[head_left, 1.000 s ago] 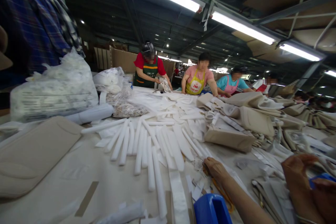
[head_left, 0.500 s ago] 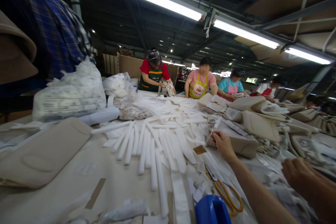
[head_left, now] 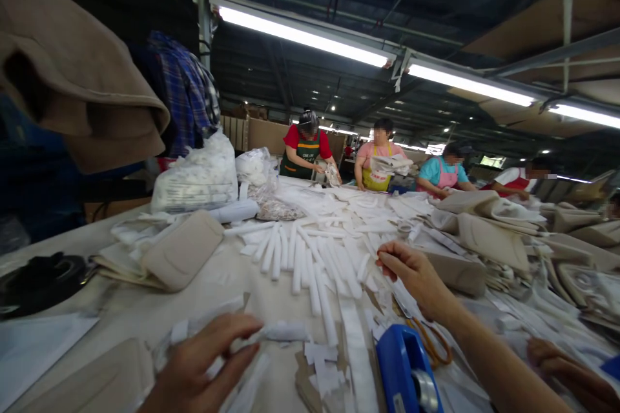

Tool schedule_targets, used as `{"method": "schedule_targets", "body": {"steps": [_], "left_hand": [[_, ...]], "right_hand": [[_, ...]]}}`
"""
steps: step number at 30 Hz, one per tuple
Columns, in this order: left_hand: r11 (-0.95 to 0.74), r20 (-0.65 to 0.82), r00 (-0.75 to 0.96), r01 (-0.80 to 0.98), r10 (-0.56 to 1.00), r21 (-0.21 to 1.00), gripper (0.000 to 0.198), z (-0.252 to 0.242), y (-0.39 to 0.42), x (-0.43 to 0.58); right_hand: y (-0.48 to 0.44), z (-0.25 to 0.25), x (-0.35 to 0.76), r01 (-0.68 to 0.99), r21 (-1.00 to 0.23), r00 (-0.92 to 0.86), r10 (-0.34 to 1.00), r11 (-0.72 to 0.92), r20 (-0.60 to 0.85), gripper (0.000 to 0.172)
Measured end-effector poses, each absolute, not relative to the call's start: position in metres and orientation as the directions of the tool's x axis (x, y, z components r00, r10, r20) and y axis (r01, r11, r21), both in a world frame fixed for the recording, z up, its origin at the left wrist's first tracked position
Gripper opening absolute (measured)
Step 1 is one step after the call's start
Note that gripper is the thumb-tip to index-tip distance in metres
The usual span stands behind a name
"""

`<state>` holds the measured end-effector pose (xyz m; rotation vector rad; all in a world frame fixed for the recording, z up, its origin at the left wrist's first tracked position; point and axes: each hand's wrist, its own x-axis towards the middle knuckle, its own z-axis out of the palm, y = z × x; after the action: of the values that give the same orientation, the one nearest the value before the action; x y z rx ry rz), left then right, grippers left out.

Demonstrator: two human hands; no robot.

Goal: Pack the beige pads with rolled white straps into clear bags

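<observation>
My left hand (head_left: pixel 194 364) is low at the front left, thumb and fingers pinched on a crumpled white strip (head_left: pixel 278 333) that lies across the table. My right hand (head_left: pixel 411 274) reaches in from the lower right, over the fanned-out white strips (head_left: pixel 300 258). Its fingers are curled into a pinch, and what they hold is hidden. Just under that forearm lie orange-handled scissors (head_left: pixel 438 348), with a blue tape dispenser (head_left: pixel 402 368) beside them. Another person's hand (head_left: pixel 571 374) rests in the bottom right corner.
Beige padded covers (head_left: pixel 184 251) lie left of the strips; a larger beige heap (head_left: pixel 484 226) is on the right. A stuffed plastic bag (head_left: pixel 194 181) stands at the back left, a black object (head_left: pixel 39 277) at the left edge. Several aproned co-workers (head_left: pixel 305 155) work along the table's far side.
The view has swung left and pulled back. My left hand has come into sight, pinching a white strip. My right hand rose from beside the scissors to over the strips.
</observation>
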<state>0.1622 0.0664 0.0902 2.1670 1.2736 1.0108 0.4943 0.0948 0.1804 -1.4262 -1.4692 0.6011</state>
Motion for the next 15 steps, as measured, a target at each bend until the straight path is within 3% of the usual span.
{"method": "schedule_targets", "body": {"steps": [3, 6, 10, 15], "left_hand": [[-0.403, 0.261, 0.375, 0.375, 0.890, 0.835, 0.040, 0.108, 0.064, 0.198], [-0.316, 0.189, 0.442, 0.234, 0.877, 0.919, 0.054, 0.108, 0.059, 0.217], [-0.116, 0.052, 0.531, 0.088, 0.846, 0.989, 0.029, 0.082, 0.037, 0.199], [0.115, -0.135, 0.500, 0.070, 0.855, 0.991, 0.034, 0.063, 0.003, 0.164]], "right_hand": [[0.063, 0.178, 0.450, 0.436, -0.879, 0.062, 0.967, 0.196, 0.246, 0.026], [0.036, 0.174, 0.408, 0.380, -0.904, -0.040, 0.980, 0.196, 0.196, 0.025], [0.010, 0.165, 0.367, 0.312, -0.928, -0.142, 0.976, 0.202, 0.165, 0.027], [-0.005, 0.153, 0.338, 0.243, -0.948, -0.182, 0.969, 0.206, 0.164, 0.026]]}}
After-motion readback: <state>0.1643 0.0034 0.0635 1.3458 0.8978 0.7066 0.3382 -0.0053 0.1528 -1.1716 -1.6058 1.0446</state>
